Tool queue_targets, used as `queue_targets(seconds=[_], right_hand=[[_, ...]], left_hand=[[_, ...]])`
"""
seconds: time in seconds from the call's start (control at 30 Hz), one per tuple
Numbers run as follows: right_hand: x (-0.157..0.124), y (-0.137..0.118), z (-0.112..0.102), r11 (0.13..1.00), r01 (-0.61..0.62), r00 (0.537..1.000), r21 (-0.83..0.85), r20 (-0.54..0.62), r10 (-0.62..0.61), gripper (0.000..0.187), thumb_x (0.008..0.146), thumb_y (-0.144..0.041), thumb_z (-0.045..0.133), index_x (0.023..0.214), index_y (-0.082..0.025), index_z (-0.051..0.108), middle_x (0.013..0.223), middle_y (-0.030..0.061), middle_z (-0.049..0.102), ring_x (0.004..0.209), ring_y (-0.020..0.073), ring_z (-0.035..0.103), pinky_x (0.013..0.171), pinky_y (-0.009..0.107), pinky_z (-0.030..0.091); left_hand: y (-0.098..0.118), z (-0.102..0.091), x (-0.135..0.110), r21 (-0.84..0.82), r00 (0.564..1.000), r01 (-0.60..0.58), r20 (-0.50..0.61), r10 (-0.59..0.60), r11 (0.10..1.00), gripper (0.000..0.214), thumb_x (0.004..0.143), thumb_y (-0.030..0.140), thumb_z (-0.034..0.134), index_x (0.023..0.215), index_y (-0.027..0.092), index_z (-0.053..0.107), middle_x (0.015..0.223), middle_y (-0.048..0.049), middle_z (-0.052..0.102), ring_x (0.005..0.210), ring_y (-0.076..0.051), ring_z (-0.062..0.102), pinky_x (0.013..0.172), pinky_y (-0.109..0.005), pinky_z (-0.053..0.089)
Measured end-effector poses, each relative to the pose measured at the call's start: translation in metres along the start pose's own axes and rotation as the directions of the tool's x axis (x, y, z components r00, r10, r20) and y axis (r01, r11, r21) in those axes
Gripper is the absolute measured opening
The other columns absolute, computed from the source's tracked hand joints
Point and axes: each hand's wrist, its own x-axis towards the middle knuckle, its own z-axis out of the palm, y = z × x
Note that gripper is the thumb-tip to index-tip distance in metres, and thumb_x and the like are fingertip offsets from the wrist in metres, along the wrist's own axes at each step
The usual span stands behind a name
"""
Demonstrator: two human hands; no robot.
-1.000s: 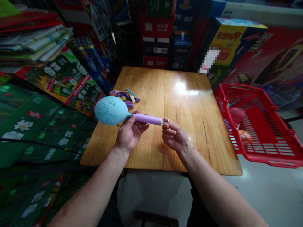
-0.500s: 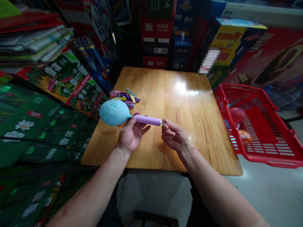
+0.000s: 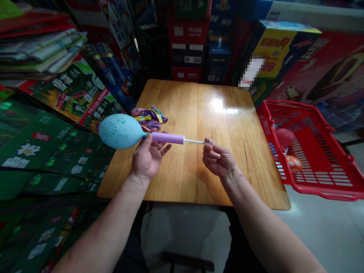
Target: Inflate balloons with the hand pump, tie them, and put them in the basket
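A light blue balloon (image 3: 121, 131) with a darker printed pattern, partly inflated, is fitted by its neck over the left end of a purple balloon pump (image 3: 168, 138). My left hand (image 3: 148, 154) pinches the neck and the pump's end between thumb and fingers, its other fingers loosely curled beneath. On the right, my right hand (image 3: 218, 156) is closed on the pull end of the pump's white rod (image 3: 195, 141), which is drawn well out of the barrel. Behind the balloon lies a small heap of flat, uninflated balloons (image 3: 150, 117) in several colours.
Both hands are above a wooden table (image 3: 182, 178). At its right stands a red plastic basket (image 3: 318, 151) holding a pink balloon (image 3: 284, 137) and an orange balloon (image 3: 294, 164). Stacked green cartons (image 3: 31, 151) line the left side, and boxes (image 3: 189, 34) stand behind the table.
My hands have moved apart: the left went left with the balloon and pump barrel, the right slightly right. The white rod, mostly inside the barrel before, is now pulled out.
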Motion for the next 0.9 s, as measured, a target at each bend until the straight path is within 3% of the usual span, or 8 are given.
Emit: queue_targets(seconds=[0.13,0.27,0.5,0.6,0.7,0.8,0.9], right_hand=[[0.007,0.017,0.0,0.997,-0.064,0.998,0.044,0.003,0.064,0.011,0.099,-0.015,0.052,0.099,-0.016,0.063,0.067,-0.005,0.061,0.039,0.0009,0.028,0.039,0.01,0.03],[0.011,0.024,0.001,0.997,-0.06,0.998,0.054,0.002,0.06,0.01,0.1,-0.016,0.053,0.1,-0.015,0.063,0.068,-0.0043,0.062,0.04,0.0011,0.029,0.039,0.01,0.03],[0.008,0.015,0.0,0.996,-0.086,0.996,0.001,0.003,0.086,0.01,0.098,-0.016,0.055,0.101,-0.016,0.064,0.069,-0.0037,0.063,0.041,0.0012,0.029,0.041,0.01,0.031],[0.004,0.004,-0.001,0.998,-0.058,0.998,0.017,-0.01,0.058,0.013,0.099,-0.015,0.052,0.099,-0.014,0.065,0.068,-0.0042,0.061,0.04,0.0007,0.029,0.04,0.01,0.031],[0.004,0.002,0.0,0.999,-0.002,1.0,0.034,-0.01,0.002,0.012,0.099,-0.014,0.052,0.097,-0.015,0.064,0.066,-0.0058,0.06,0.039,0.0004,0.028,0.039,0.01,0.029],[0.007,0.013,0.0,1.0,-0.028,1.0,-0.004,-0.01,0.028,0.008,0.097,-0.016,0.056,0.099,-0.016,0.064,0.067,-0.0056,0.061,0.04,0.0007,0.028,0.04,0.011,0.029],[0.01,0.025,0.002,0.999,-0.052,0.999,-0.007,-0.008,0.052,0.006,0.097,-0.016,0.057,0.1,-0.016,0.063,0.068,-0.0053,0.062,0.04,0.0007,0.028,0.041,0.01,0.03]], left_hand=[[-0.014,0.003,-0.008,0.012,0.993,0.103,0.056,-0.104,0.995,0.026,0.091,0.035,0.068,0.115,0.024,0.068,0.115,-0.0083,0.075,0.109,-0.023,0.069,0.093,-0.042,0.055],[-0.02,0.006,-0.008,0.002,0.995,0.095,0.039,-0.095,0.995,0.025,0.091,0.033,0.068,0.114,0.022,0.068,0.113,-0.0099,0.075,0.106,-0.022,0.071,0.093,-0.039,0.055],[-0.01,0.002,-0.001,-0.007,0.992,0.128,-0.013,-0.128,0.992,0.028,0.088,0.033,0.07,0.113,0.02,0.068,0.108,-0.0106,0.076,0.1,-0.02,0.072,0.086,-0.032,0.057],[0.001,-0.001,0.003,-0.005,0.997,0.055,-0.048,-0.055,0.998,0.027,0.087,0.033,0.072,0.11,0.02,0.069,0.107,-0.0092,0.076,0.103,-0.02,0.071,0.086,-0.031,0.057],[0.005,-0.001,0.002,0.009,0.999,-0.017,-0.03,0.017,1.0,0.028,0.087,0.036,0.073,0.111,0.022,0.069,0.112,-0.0079,0.075,0.109,-0.022,0.07,0.091,-0.036,0.056],[-0.003,0.001,-0.005,0.032,0.996,0.073,0.056,-0.075,0.997,0.031,0.09,0.038,0.07,0.118,0.024,0.067,0.117,-0.0099,0.074,0.111,-0.025,0.069,0.094,-0.044,0.055],[-0.013,0.003,-0.01,0.035,0.991,0.121,0.057,-0.122,0.992,0.03,0.09,0.036,0.069,0.117,0.023,0.067,0.114,-0.0104,0.075,0.108,-0.024,0.07,0.093,-0.043,0.054]])
